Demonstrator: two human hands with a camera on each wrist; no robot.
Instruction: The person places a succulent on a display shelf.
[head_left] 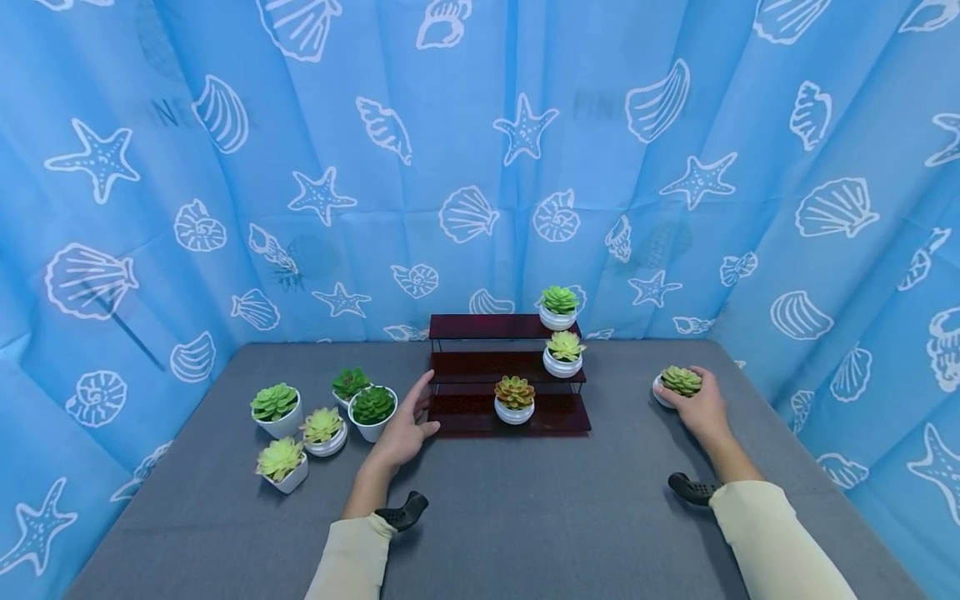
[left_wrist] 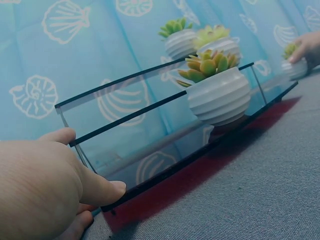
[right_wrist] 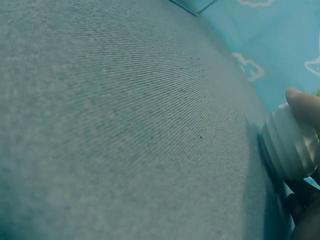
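A three-tier dark red, see-through display stand (head_left: 480, 367) stands at the table's back middle. My left hand (head_left: 401, 433) is at its left end; in the left wrist view, the thumb (left_wrist: 117, 187) touches the bottom tier and a fingertip (left_wrist: 67, 135) meets the middle tier's corner. Far right, my right hand (head_left: 701, 408) grips a pale green succulent in a ribbed white pot (head_left: 681, 382), low at the table surface. On the stand are a bright green succulent (head_left: 558, 307) on top, a yellow-green one (head_left: 564, 354) in the middle and an orange-brown one (head_left: 514, 400) at the bottom.
Left of the stand, several potted succulents cluster on the grey table (head_left: 525, 517), among them a dark green one (head_left: 372, 412) close to my left forearm and a yellow-green one (head_left: 282, 463) nearer the front. A blue shell-print curtain (head_left: 465, 167) hangs behind the table.
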